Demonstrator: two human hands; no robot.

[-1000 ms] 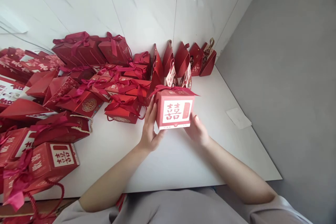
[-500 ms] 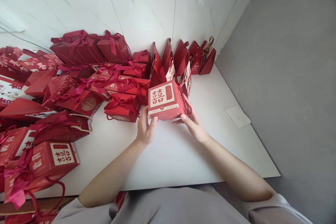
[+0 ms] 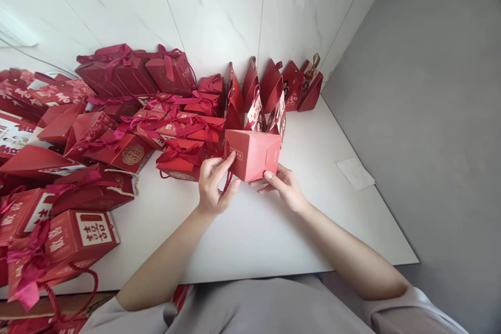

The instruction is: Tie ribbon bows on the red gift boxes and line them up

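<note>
Between my two hands, above the white table (image 3: 250, 240), is a small red gift box (image 3: 256, 154). Its plain red sides face me, and a twisted red cord handle hangs at its left. My left hand (image 3: 213, 185) has its fingers on the box's left side by the cord. My right hand (image 3: 287, 188) grips the lower right corner, thumb in front and fingers underneath. Just behind the box stand upright red bags with white printed fronts (image 3: 255, 115). Left of my left hand sits a red box with a ribbon bow (image 3: 182, 159).
Many red gift boxes with magenta ribbons (image 3: 129, 146) crowd the table's left side. A row of pointed red bags (image 3: 271, 86) stands along the marbled wall (image 3: 219, 5). A white paper (image 3: 355, 174) lies near the right edge, beside a grey surface (image 3: 438, 115).
The box has been turned in my hands. Its white double-character panel faced up and toward me before; now plain red sides show, and the cord has gone from right to left.
</note>
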